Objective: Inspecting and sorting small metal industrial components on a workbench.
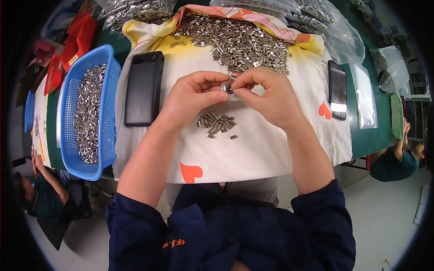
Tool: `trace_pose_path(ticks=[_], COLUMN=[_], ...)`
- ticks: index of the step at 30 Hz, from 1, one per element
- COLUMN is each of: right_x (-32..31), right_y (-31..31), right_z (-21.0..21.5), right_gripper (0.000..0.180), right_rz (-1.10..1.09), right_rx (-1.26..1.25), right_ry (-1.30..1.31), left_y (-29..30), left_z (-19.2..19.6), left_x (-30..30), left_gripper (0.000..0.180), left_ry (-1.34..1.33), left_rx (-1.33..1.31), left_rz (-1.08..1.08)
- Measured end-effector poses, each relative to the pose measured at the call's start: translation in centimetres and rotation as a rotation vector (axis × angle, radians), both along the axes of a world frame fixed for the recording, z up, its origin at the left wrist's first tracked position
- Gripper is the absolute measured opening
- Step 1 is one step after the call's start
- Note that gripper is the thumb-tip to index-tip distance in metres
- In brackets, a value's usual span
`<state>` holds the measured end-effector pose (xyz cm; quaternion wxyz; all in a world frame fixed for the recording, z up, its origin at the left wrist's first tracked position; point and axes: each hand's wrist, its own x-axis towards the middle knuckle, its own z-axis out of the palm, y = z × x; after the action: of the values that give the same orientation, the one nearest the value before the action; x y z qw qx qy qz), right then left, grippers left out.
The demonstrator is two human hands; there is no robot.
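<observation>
My left hand [192, 95] is closed, its thumb and fingers holding a small round metal piece [224, 87] with a silver rim and a dark middle. Against that piece, my right hand [266, 92] pinches with thumb and forefinger; whatever lies between those fingertips is too small to make out. A small group of short silver metal cylinders [217, 122] lies on the white cloth [253, 153] just below my hands. Beyond my fingers spreads a large heap of the same cylinders [248, 43].
To the left stands a blue plastic basket [110, 86] of metal cylinders, beside a black rectangular device [144, 88]. A dark phone [337, 88] and a clear plastic bag [364, 97] lie right. Bagged metal parts [135, 13] line the back. Other people sit at both sides.
</observation>
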<state>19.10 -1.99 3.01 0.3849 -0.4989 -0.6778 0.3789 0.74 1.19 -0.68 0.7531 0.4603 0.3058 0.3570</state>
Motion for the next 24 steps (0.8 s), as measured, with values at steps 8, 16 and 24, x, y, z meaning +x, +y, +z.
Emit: trace_pose_path(ticks=[8,16,24], right_x=[-1.1,0.1,0.3], right_y=[-0.6,-0.2,1.5], right_z=[-1.0,0.3,-2.4], right_gripper=[0.008,0.007,0.008], right_rz=[-0.075,0.051,-0.135], right_rx=[0.476,-0.049,0.256], right_ry=[-0.29,-0.127,-0.363], left_y=[-0.5,-0.7,-1.0], left_z=[0.8,0.7,1.1], left_x=[0.3,-0.2,0.3], left_gripper=[0.03,0.03,0.029], left_ry=[0.118,0.15,0.273], left_rx=[0.018,0.02,0.071], left_rz=[0.046,-0.055,-0.147])
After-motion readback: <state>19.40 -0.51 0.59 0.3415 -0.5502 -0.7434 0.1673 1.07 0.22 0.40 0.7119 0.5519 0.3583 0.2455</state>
